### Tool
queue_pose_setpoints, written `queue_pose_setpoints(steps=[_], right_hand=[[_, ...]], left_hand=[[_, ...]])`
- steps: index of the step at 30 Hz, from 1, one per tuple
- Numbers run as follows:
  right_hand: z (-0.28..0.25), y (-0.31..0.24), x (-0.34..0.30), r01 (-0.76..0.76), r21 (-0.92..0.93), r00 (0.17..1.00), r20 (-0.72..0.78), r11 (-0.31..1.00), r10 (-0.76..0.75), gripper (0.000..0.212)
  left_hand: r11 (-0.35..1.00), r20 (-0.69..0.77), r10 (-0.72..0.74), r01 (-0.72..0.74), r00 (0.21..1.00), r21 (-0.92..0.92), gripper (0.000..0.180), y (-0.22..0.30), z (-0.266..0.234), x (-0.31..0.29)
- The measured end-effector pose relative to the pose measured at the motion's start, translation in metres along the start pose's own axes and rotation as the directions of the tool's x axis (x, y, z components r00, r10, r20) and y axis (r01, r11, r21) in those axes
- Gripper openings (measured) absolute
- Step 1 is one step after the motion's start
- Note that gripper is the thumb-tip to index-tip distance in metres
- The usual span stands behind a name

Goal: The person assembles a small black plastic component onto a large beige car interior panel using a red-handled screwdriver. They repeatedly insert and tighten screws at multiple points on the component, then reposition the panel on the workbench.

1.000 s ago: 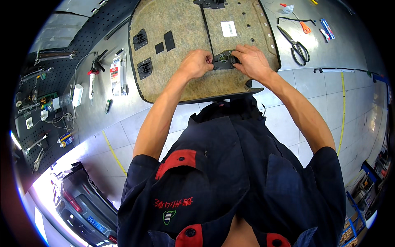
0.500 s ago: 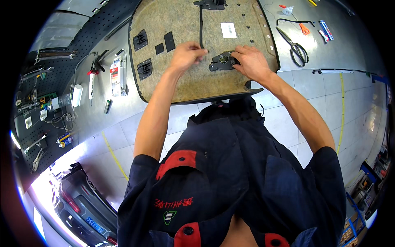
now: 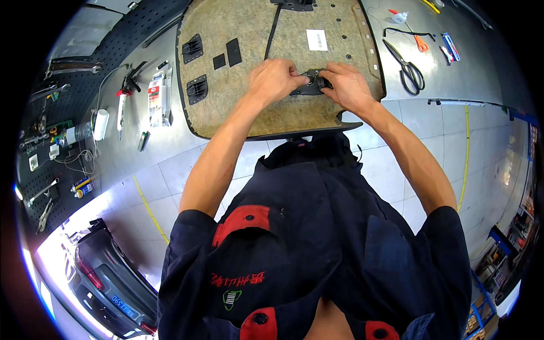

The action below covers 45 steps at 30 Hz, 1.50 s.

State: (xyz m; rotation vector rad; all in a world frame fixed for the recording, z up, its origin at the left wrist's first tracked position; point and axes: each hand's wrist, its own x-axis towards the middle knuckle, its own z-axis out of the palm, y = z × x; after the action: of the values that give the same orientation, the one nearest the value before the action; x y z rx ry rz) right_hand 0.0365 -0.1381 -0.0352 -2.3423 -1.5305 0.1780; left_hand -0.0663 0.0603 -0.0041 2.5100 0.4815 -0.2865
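A brown fibrous panel (image 3: 249, 122) with a black edge lies on the bench in front of me. Near its front, both my hands meet at a black latch-like bracket (image 3: 307, 89). My left hand (image 3: 273, 81) is closed at the bracket's left side, thumb against it; what its curled fingers hold is hidden. At the bracket's right end, my right hand (image 3: 345, 85) pinches a dark, rounded part. A black strap (image 3: 273, 31) runs from a second black bracket (image 3: 293, 4) at the far edge down to my left hand, where its lower end disappears.
Black vent-like pieces (image 3: 192, 49) and dark pads (image 3: 233, 52) sit on the panel's left. Scissors (image 3: 409, 71) and orange-handled snips (image 3: 420, 43) lie right on the metal bench. A caulking gun (image 3: 124, 102) and a packaged item (image 3: 159, 99) lie left. Tools hang on a pegboard (image 3: 48, 119).
My left hand has moved right and slightly down to the bracket. The strap's lower part has swung left behind it. My right hand stays at the bracket.
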Motion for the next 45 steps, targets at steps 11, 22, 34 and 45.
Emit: queue_pose_setpoints(steps=[11, 22, 34, 45], right_hand=[[0.008, 0.007, -0.003, -0.055, 0.123, 0.997, -0.046, 0.991, 0.061, 0.030], [0.009, 0.003, -0.006, -0.133, 0.227, 0.989, -0.035, 0.965, 0.145, 0.036], [-0.027, 0.033, 0.028, -0.394, 0.256, 0.830, 0.511, 0.883, 0.222, 0.030], [-0.017, 0.035, 0.031, -0.341, 0.213, 0.832, 0.521, 0.916, 0.189, 0.025]], left_hand=[[0.964, 0.182, -0.020, 0.067, 0.983, -0.259, 0.061, 0.012, 0.029, 0.024], [0.955, 0.308, -0.221, 0.269, 0.925, -0.122, 0.047, 0.039, 0.020, 0.033], [0.895, 0.346, -0.380, 0.436, 0.858, -0.097, 0.045, 0.044, 0.021, 0.034], [0.895, 0.254, -0.401, 0.436, 0.880, -0.095, 0.047, 0.041, 0.032, 0.030]])
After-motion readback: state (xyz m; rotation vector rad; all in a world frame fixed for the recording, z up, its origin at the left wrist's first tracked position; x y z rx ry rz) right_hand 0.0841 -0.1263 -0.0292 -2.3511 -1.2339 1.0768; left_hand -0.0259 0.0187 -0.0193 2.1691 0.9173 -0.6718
